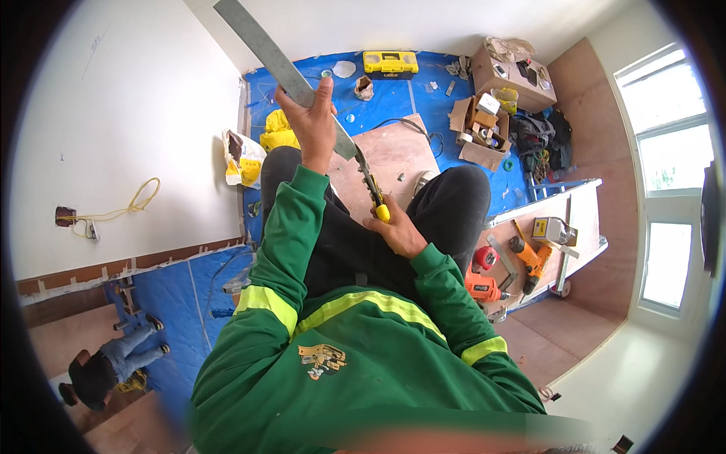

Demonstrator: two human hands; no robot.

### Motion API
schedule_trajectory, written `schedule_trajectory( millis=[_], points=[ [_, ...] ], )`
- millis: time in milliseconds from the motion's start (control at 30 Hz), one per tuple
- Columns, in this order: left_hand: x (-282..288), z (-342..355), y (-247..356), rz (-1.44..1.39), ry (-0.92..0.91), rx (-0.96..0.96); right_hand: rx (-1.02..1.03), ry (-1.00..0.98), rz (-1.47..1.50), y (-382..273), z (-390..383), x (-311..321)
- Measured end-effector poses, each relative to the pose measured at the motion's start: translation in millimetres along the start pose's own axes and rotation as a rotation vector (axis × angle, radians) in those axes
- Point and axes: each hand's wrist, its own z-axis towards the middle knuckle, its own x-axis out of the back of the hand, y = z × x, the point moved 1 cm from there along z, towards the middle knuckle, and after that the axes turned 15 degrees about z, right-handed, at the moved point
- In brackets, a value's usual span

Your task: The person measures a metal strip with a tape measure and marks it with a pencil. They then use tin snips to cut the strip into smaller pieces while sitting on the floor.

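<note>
My left hand (311, 125) is wrapped round a long grey metal strip (265, 54), a flat or channel-shaped piece that slants from the upper left down toward my knees. My right hand (401, 229) grips a pair of snips (370, 184) with yellow on the handles. The snips' jaws meet the lower end of the strip; whether they bite into the metal I cannot tell. Both hands are in front of my lap, above a plywood board (389, 155) on the floor.
Blue sheeting (302, 76) covers the floor. A yellow toolbox (390, 65) stands by the far wall, and an open cardboard box (482, 151) sits at the right. A bench (578, 204) beside me bears an orange drill (531, 261). Another person (106, 371) is at the lower left.
</note>
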Motion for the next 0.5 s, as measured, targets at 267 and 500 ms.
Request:
schedule_trajectory(
  millis=[267,500],
  points=[
    [-5.3,-0.9,2.6,0.010,0.012,-0.013,0.004,-0.001,0.014,1.0,0.1,0.7],
    [-4.9,-0.9,-3.2,0.004,-0.025,0.015,0.021,-0.011,-0.052,3.6,1.2,2.4]
  ],
)
